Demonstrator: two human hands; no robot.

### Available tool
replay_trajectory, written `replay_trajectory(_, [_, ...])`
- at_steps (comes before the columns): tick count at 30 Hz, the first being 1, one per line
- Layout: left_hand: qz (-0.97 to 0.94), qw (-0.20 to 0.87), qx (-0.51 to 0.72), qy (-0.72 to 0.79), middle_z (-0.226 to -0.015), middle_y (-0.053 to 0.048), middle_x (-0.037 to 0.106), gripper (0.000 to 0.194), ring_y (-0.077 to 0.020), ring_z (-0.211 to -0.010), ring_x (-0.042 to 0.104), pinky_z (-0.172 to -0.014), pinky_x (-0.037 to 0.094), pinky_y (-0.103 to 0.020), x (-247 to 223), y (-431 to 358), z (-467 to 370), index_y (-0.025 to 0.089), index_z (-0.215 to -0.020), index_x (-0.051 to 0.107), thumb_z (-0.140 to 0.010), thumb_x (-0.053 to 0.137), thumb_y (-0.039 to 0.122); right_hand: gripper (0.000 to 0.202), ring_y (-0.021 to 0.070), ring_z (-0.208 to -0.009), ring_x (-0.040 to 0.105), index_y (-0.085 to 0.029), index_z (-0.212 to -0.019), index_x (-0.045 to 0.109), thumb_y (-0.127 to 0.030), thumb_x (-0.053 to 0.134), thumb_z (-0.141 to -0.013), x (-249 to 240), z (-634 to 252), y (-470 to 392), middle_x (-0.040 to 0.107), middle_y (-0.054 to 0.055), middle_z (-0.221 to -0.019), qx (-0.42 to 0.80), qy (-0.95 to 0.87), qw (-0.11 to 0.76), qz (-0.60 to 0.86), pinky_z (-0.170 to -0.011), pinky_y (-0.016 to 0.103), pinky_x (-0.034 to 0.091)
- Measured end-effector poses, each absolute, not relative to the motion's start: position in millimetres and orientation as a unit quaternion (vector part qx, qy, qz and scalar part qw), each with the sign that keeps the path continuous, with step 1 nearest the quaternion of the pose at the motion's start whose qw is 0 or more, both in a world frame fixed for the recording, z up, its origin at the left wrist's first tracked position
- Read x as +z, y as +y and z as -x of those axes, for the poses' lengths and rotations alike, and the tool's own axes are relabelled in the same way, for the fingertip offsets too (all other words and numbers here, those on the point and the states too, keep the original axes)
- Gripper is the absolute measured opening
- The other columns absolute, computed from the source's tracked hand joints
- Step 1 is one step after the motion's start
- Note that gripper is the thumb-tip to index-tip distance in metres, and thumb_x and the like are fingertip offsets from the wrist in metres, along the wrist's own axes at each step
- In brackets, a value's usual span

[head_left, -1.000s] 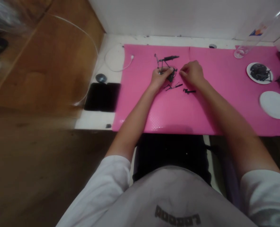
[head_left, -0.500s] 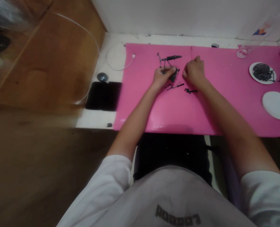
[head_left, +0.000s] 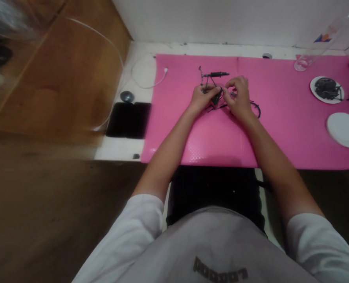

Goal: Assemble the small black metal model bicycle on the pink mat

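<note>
My left hand [head_left: 204, 95] is closed around a small dark framework [head_left: 211, 79] of thin rods with a thicker black bar across its top. Its thumb presses on the black block at the lower end of that framework. Close by on the right, my right hand [head_left: 237, 96] has thumb and index finger pinched at the framework's right side. Whatever lies between those fingertips is too small to make out. Thin dark rod pieces [head_left: 217, 107] lie just below my hands, partly hidden. A black curved part [head_left: 257, 109] shows beside my right wrist.
A pink mat [head_left: 280, 137] covers the table. At right are a white plate of black parts [head_left: 327, 90], a white disc [head_left: 345, 130] and a clear plastic bottle [head_left: 307, 61]. On the left lie a black flat object [head_left: 129, 120], a round dark object [head_left: 127, 96] and a white cable [head_left: 146, 86].
My right hand has turned from a downward curl and moved left to pinch at the framework. A black curved part now shows near its wrist. My left hand has barely moved.
</note>
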State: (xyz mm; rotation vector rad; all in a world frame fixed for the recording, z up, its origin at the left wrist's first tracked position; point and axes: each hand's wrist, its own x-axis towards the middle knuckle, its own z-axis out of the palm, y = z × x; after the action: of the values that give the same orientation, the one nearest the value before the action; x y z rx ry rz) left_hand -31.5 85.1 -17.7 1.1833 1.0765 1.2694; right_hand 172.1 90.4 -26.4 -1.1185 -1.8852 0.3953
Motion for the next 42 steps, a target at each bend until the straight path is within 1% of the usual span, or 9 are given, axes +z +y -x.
replay_trajectory(4, [-0.502, 0.529, 0.518, 0.447, -0.088, -0.006, 0.083, 0.021, -0.0169, -0.079, 0.075, -0.078, 0.067, -0.03, -17.6, 84.0, 31.6, 0.022, -0.09, 0.082, -0.096, 0.099, 0.034, 0.052, 0.0418, -0.139, 0.063, -0.032, -0.111, 0.071, -0.084, 0.063, -0.111, -36.9, -175.0, 90.3, 0.074, 0.014, -0.126, 0.161, -0.76, 0.442, 0.449, -0.127, 0.077, 0.055])
replay_trajectory(8, [-0.503, 0.534, 0.51, 0.449, -0.086, -0.005, 0.082, 0.017, -0.0159, -0.078, 0.073, -0.074, 0.064, -0.028, -17.3, 84.1, 32.2, 0.023, -0.087, 0.08, -0.095, 0.095, 0.027, 0.056, 0.0413, -0.139, 0.064, -0.032, -0.113, 0.072, -0.087, 0.06, -0.111, -37.9, -174.5, 86.5, 0.075, 0.014, -0.127, 0.169, -0.758, 0.439, 0.451, -0.126, 0.076, 0.055])
replay_trajectory(18, [-0.526, 0.526, 0.489, 0.455, -0.077, -0.003, 0.077, 0.019, -0.016, -0.074, 0.069, -0.07, 0.059, -0.026, -16.0, 84.1, 35.7, 0.023, -0.082, 0.076, -0.089, 0.092, 0.029, 0.049, 0.0403, -0.14, 0.066, -0.033, -0.116, 0.076, -0.08, 0.065, -0.112, -40.4, -173.1, 82.2, 0.077, 0.013, -0.129, 0.191, -0.762, 0.428, 0.448, -0.129, 0.075, 0.054])
replay_trajectory(23, [-0.538, 0.516, 0.482, 0.461, -0.076, -0.003, 0.074, 0.017, -0.0164, -0.074, 0.068, -0.072, 0.06, -0.028, -17.2, 84.5, 36.0, 0.022, -0.08, 0.075, -0.091, 0.088, 0.023, 0.047, 0.041, -0.141, 0.065, -0.033, -0.116, 0.077, -0.079, 0.072, -0.11, -41.3, -174.7, 84.0, 0.077, 0.014, -0.127, 0.197, -0.763, 0.427, 0.443, -0.129, 0.077, 0.054])
replay_trajectory(29, [-0.554, 0.499, 0.484, 0.458, -0.077, -0.002, 0.074, 0.018, -0.0175, -0.077, 0.07, -0.075, 0.062, -0.03, -22.7, 87.6, 34.8, 0.022, -0.082, 0.075, -0.092, 0.09, 0.025, 0.047, 0.0407, -0.142, 0.066, -0.032, -0.11, 0.076, -0.079, 0.076, -0.107, -44.1, -175.0, 84.1, 0.078, 0.013, -0.125, 0.208, -0.747, 0.437, 0.456, -0.128, 0.076, 0.057])
replay_trajectory(31, [-0.554, 0.5, 0.487, 0.453, -0.08, -0.003, 0.076, 0.016, -0.0169, -0.078, 0.071, -0.076, 0.061, -0.029, -23.5, 88.0, 34.5, 0.021, -0.081, 0.076, -0.092, 0.088, 0.022, 0.048, 0.0397, -0.138, 0.069, -0.031, -0.108, 0.076, -0.079, 0.077, -0.106, -46.8, -173.6, 84.4, 0.078, 0.013, -0.124, 0.214, -0.735, 0.446, 0.463, -0.125, 0.074, 0.06])
replay_trajectory(36, [-0.55, 0.509, 0.49, 0.446, -0.081, -0.003, 0.077, 0.015, -0.0157, -0.075, 0.07, -0.077, 0.06, -0.028, -25.0, 88.9, 34.7, 0.02, -0.081, 0.078, -0.092, 0.089, 0.019, 0.053, 0.035, -0.118, 0.078, -0.029, -0.114, 0.078, -0.081, 0.078, -0.104, -51.8, -170.0, 86.0, 0.08, 0.011, -0.119, 0.238, -0.711, 0.468, 0.468, -0.117, 0.067, 0.066])
replay_trajectory(39, [-0.552, 0.508, 0.488, 0.447, -0.079, -0.003, 0.076, 0.016, -0.0163, -0.076, 0.07, -0.077, 0.061, -0.029, -24.5, 88.6, 34.7, 0.021, -0.081, 0.078, -0.091, 0.09, 0.019, 0.055, 0.034, -0.116, 0.077, -0.029, -0.109, 0.079, -0.084, 0.078, -0.102, -51.1, -169.7, 86.2, 0.081, 0.011, -0.118, 0.231, -0.711, 0.465, 0.474, -0.115, 0.064, 0.067])
replay_trajectory(42, [-0.556, 0.506, 0.484, 0.449, -0.079, -0.003, 0.076, 0.016, -0.0167, -0.076, 0.069, -0.077, 0.061, -0.03, -21.2, 86.0, 34.2, 0.021, -0.08, 0.078, -0.092, 0.088, 0.018, 0.06, 0.0347, -0.115, 0.077, -0.029, -0.105, 0.079, -0.089, 0.075, -0.101, -47.1, -170.2, 84.3, 0.08, 0.012, -0.117, 0.232, -0.714, 0.46, 0.474, -0.114, 0.065, 0.067])
